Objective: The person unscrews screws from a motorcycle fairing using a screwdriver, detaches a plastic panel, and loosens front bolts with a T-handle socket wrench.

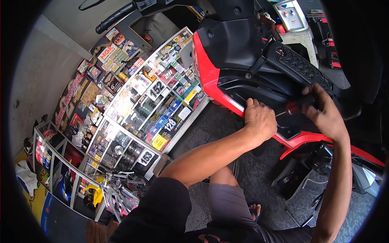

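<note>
Before me stands a scooter with a red side panel point(226, 101) and black inner bodywork point(234, 42). My left hand point(260, 118) is curled over the red panel's edge beside the black floorboard area; its fingertips are hidden. To its right, my right hand point(323, 114) grips a screwdriver point(292, 108) with a red and black handle. The screwdriver's thin metal shaft slants down-left toward my left hand, and its tip is hidden behind that hand. My right hand looks slightly blurred. A black ridged footrest point(299, 65) lies just above it.
A glass display case point(155, 115) full of boxed parts stands on the left. Several metal levers or stands point(117, 194) crowd its near end. A white water dispenser point(291, 16) sits on a stool point(301, 42) at upper right. Metal rods point(299, 217) lie on the dark floor.
</note>
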A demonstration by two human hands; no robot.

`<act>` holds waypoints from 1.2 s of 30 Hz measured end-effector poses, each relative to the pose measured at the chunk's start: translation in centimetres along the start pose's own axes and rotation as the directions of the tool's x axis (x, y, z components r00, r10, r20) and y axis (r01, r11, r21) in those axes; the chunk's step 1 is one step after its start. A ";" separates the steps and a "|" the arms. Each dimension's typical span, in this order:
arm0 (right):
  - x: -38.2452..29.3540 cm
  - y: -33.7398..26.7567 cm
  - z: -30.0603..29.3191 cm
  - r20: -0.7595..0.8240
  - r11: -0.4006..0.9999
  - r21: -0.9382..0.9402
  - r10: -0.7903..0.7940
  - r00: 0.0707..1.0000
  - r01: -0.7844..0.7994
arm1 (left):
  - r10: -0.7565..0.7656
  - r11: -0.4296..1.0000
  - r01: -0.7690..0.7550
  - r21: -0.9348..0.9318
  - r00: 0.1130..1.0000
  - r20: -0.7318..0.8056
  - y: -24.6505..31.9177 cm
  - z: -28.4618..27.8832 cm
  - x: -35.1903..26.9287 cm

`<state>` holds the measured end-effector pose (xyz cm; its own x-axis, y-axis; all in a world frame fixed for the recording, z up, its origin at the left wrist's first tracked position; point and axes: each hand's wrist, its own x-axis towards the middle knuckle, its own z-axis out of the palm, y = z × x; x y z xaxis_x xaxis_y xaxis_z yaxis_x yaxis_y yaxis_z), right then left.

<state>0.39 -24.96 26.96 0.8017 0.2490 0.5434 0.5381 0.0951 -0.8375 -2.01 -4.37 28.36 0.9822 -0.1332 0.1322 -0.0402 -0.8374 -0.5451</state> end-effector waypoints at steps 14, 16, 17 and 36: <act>-0.2 -1.6 -0.3 -0.046 0.933 -0.264 0.239 0.970 -0.242 | -0.011 1.000 0.011 -0.010 1.000 0.007 0.0 -0.1 0.1; 0.1 -1.8 -0.2 -0.098 0.739 -0.574 0.366 0.926 -0.352 | -0.022 1.000 0.022 -0.022 1.000 0.003 -0.2 0.2 0.1; -0.2 -1.3 -0.1 -0.096 0.741 -0.573 0.364 0.926 -0.351 | -0.024 1.000 0.024 -0.020 1.000 0.002 -0.2 0.2 0.1; -0.9 -0.9 0.2 -0.160 0.881 -0.422 0.158 0.974 -0.212 | 0.007 1.000 -0.007 -0.010 1.000 0.025 -0.3 -0.3 0.1</act>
<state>-0.89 -25.05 27.17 0.9078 0.1032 0.4066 0.4141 -0.3757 -0.8291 -1.95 -4.24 28.78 0.9862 -0.1259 0.1073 -0.0489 -0.8415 -0.5380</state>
